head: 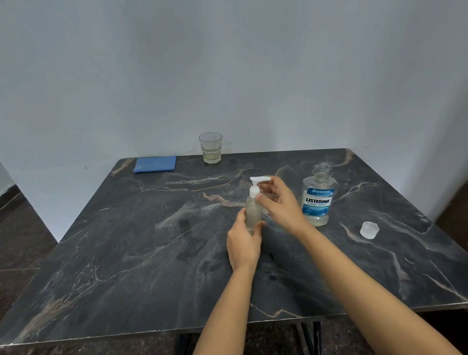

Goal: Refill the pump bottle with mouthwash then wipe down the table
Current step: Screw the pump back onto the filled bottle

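A small clear pump bottle (pixel 253 211) with a white pump head stands upright near the middle of the dark marble table (pixel 121 258). My left hand (pixel 244 241) grips its lower body. My right hand (pixel 278 201) pinches the white pump collar at the neck, thumb on the left side. An uncapped mouthwash bottle (pixel 317 199) with a blue label stands just right of my right hand, with a little pale liquid at its bottom. Its clear cap (pixel 369 230) lies on the table further right.
A folded blue cloth (pixel 155 164) lies at the table's far left edge. A drinking glass (pixel 211 147) with a little pale liquid stands at the far edge by the wall. Faint wet smears show left of the pump bottle.
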{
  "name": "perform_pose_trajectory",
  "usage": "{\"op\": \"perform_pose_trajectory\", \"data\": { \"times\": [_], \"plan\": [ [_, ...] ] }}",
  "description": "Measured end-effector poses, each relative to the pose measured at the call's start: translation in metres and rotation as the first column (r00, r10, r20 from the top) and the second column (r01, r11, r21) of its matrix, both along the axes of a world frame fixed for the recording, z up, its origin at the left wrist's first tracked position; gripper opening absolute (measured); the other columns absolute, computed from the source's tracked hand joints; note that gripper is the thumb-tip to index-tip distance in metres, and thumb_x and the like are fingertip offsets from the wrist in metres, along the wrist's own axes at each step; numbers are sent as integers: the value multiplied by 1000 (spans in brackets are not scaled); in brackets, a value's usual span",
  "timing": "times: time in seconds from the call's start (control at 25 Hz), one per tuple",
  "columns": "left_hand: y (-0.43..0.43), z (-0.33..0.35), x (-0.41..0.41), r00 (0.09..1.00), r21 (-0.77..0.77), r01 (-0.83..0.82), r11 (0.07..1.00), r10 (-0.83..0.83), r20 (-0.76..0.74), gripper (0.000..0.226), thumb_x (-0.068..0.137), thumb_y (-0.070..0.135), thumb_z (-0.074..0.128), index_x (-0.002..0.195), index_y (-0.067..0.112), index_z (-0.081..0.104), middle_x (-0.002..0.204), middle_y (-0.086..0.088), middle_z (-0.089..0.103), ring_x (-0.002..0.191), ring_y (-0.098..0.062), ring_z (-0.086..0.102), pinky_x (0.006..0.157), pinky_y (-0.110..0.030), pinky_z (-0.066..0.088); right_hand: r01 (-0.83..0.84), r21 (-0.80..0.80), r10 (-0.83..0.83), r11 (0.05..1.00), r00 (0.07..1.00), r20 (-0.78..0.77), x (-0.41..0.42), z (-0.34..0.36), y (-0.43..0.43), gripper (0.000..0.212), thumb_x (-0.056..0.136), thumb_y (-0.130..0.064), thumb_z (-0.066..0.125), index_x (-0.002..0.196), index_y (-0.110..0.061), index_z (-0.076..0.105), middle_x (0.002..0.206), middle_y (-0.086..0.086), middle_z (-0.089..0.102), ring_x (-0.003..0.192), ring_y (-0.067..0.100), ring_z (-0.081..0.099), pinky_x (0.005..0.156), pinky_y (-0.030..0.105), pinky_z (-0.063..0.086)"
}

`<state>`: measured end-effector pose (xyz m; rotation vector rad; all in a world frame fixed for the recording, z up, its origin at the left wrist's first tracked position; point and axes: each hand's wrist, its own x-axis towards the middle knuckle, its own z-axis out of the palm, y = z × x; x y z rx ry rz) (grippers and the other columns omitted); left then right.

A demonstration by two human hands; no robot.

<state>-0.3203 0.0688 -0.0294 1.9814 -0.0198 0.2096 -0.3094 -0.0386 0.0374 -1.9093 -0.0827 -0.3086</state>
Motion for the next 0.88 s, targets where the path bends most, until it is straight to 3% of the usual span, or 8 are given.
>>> {"op": "perform_pose_trajectory", "data": {
  "times": [0.16,0.28,0.44,0.56,0.64,0.8,0.88],
  "plan": [
    [0,-1,0,1000,-1,-5,1000,5,9,45,87,36,66,129,27,51,105,5,69,94,-14,65,86,-37,53,8,67,-9,998,1000,24,0,-3,-1,33,89,-9,62,119,-19,54,114,-3,67,106,7,62,84,18,49],
    [0,0,0,1000,-8,-9,1000,9,-1,47,88,33,66,132,25,50,109,4,68,99,-15,64,89,-35,52,37,48,-39,998,999,28,2,-5,-4,40,82,-13,71,117,-20,53,109,-5,64,104,8,60,90,23,49],
    [-1,1,-1,1000,-4,-12,1000,12,11,43,87,34,66,127,26,52,103,5,69,93,-15,65,85,-35,52,-84,93,83,992,996,22,4,-3,-3,37,91,-7,58,126,-18,55,120,-6,64,113,2,58,89,18,49],
    [-1,1,0,1000,-7,-10,1000,10,11,41,87,33,66,125,27,52,100,5,69,91,-15,64,85,-36,52,-39,68,36,997,998,45,7,-2,-5,27,91,-4,57,114,-16,63,104,-3,70,99,7,65,81,20,49],
    [-1,-1,0,1000,-9,-5,1000,5,20,41,87,35,66,124,28,52,98,5,69,88,-16,64,83,-37,53,-32,59,30,998,998,46,7,-1,-9,26,89,-3,59,110,-17,63,101,-4,69,96,6,64,83,21,48],
    [-1,-2,1,1000,-13,-2,1000,2,19,42,87,35,66,125,29,52,101,6,68,90,-14,64,84,-36,53,-166,32,167,986,985,-34,8,3,-17,38,93,-2,51,129,-14,54,125,-2,62,118,6,56,98,23,46],
    [-1,-2,1,1000,-8,-5,1000,5,15,42,86,35,66,125,29,51,100,6,68,89,-14,64,84,-36,53,-179,41,180,983,983,-26,9,3,-17,34,95,-5,51,128,-14,55,122,-1,65,116,7,59,98,24,47]
  ]
}}
